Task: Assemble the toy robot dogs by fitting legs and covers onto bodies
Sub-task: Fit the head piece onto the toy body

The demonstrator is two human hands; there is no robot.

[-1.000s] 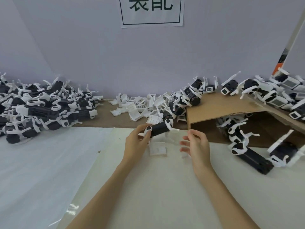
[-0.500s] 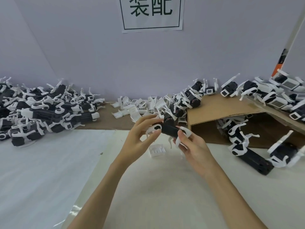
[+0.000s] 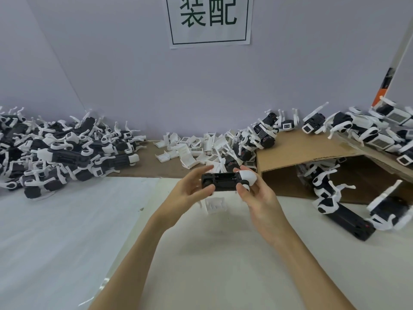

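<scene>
Head view: cardboard box on its side, dogs inside. Black body, white leg at right end, gripped by L hand & R hand, fingers curled round ends.

black body turned level, cavity up | right hand regripped white end

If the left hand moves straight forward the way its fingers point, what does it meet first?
Probably the loose white covers lying beyond the black body that the left hand grips; depth is unclear.

White-sheeted table — toy dog piles, white covers, cardboard.
</scene>
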